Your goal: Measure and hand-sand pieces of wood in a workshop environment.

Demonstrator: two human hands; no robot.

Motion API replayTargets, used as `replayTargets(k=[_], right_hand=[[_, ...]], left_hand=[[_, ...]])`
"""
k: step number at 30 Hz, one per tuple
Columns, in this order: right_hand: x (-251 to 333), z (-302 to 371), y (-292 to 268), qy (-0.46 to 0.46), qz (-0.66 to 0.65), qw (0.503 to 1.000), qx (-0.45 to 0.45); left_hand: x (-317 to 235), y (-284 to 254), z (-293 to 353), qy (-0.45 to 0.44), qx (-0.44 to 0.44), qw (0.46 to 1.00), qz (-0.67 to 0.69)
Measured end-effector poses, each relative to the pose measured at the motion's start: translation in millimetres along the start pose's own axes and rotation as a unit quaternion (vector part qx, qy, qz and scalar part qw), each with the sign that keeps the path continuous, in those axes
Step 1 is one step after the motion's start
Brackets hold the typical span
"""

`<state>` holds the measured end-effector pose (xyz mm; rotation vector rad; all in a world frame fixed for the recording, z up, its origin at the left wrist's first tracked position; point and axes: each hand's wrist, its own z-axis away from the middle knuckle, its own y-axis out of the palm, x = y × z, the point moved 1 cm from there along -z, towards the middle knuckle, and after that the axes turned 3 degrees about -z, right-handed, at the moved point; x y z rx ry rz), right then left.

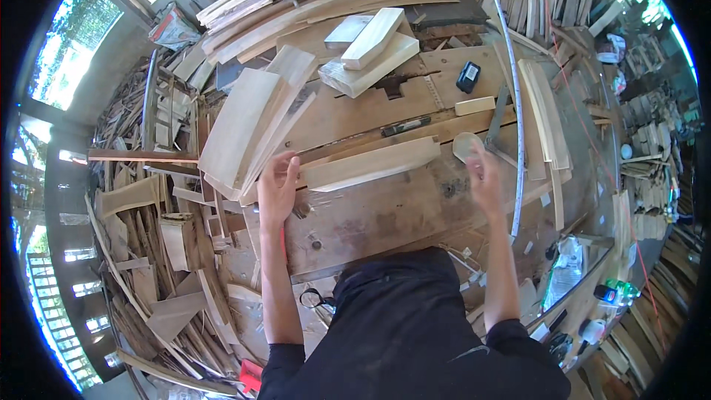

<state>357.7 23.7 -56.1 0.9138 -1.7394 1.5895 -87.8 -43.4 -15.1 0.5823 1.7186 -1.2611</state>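
Note:
A long pale wooden strip (374,164) lies across the workbench (355,215) in front of me, between my two hands. My left hand (278,187) is at its left end, beside a fanned stack of boards (241,122); its fingers are bent but apart, with nothing visible in them. Over the right side of the bench is my right hand (485,178), fingers loosely curled and spread. Its fingertips overlap a pale rounded piece (464,146); whether they touch it is unclear. A dark marker-like tool (405,127) lies behind the strip.
Thick wooden blocks (370,59) are stacked at the back. To their right lie a small black device (468,76), a short wood block (474,106) and a metal square-like tool (498,115). A long pale bent strip (515,104) borders the right side. Scrap wood (148,252) crowds the left.

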Motion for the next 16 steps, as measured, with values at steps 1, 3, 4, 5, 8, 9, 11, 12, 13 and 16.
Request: replayTargets(k=[1,3,4,5,8,9,11,12,13,16], right_hand=[[4,-2,17,0.048,-0.071,0.996,0.032],[8,-5,46,0.117,-0.217,0.967,0.058],[17,-9,62,0.117,-0.218,0.967,0.061],[25,-12,73,0.089,-0.193,0.975,0.061],[30,3,73,0.045,-0.128,0.988,0.07],[24,24,70,-0.035,-0.064,0.996,0.041],[14,44,72,-0.103,-0.058,0.992,0.038],[14,51,71,-0.099,-0.048,0.993,0.038],[14,59,68,-0.091,-0.035,0.994,0.039],[5,47,62,-0.052,-0.068,0.992,0.093]], left_hand=[[19,4,2,-0.036,0.043,0.995,0.081],[7,15,1,-0.181,0.118,0.976,0.01],[2,20,-7,-0.256,0.181,0.944,-0.098],[-13,30,0,-0.164,0.12,0.97,-0.136],[-35,42,26,-0.103,0.055,0.983,-0.143],[-10,49,54,-0.025,-0.023,0.998,-0.055],[6,58,83,-0.083,0.0,0.995,-0.046],[8,60,94,-0.121,0.009,0.992,-0.021],[11,59,99,-0.088,0.004,0.996,-0.016],[17,60,95,-0.012,-0.011,0.999,-0.034]])
